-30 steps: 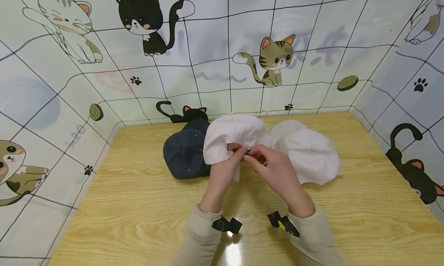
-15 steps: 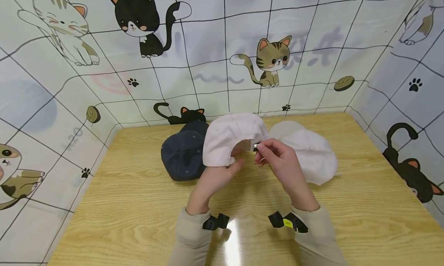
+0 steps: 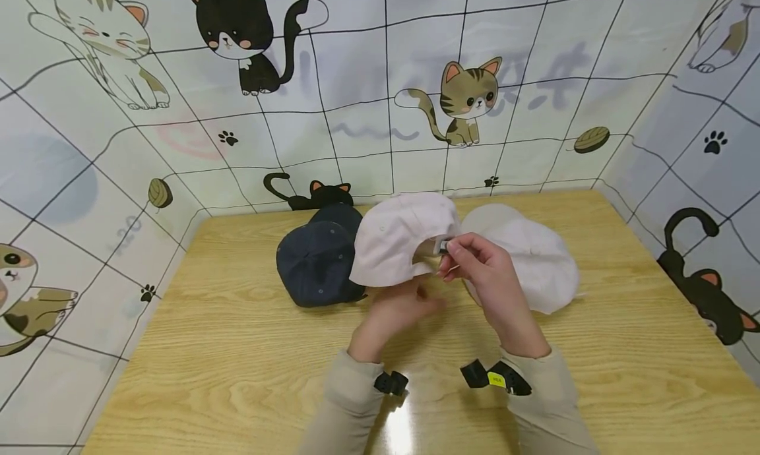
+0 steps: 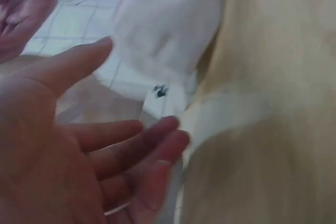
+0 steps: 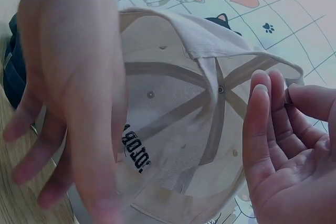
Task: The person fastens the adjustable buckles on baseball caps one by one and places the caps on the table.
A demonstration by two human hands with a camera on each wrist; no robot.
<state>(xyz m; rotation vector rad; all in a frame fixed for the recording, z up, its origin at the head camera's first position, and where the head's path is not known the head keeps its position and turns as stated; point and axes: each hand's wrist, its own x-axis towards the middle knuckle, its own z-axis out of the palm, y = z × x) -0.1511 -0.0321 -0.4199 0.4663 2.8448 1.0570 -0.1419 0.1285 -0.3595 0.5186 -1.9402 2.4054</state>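
Observation:
A white baseball cap [image 3: 400,241] is held up with its back opening facing me. Thumb and fingers of my right hand [image 3: 483,264] pinch the small metal strap buckle [image 3: 442,246] at the opening's right side. Just below the cap's lower edge is my left hand [image 3: 398,313], its fingers loosely extended and blurred. The left wrist view has that hand [image 4: 84,140] with nothing between thumb and fingers. From the right wrist, the cap's inside [image 5: 163,124] shows seams and dark lettering, and the fingers hide most of the buckle.
A navy cap [image 3: 317,264] lies left of the held cap on the wooden table [image 3: 237,376]. Another white cap [image 3: 531,264] lies to the right, partly behind my right hand. Cat-printed walls [image 3: 356,132] enclose the back and sides.
Both hands were together at the back opening; the right hand then drew right with the buckle. The left hand has come away from the opening, and the cap has turned slightly.

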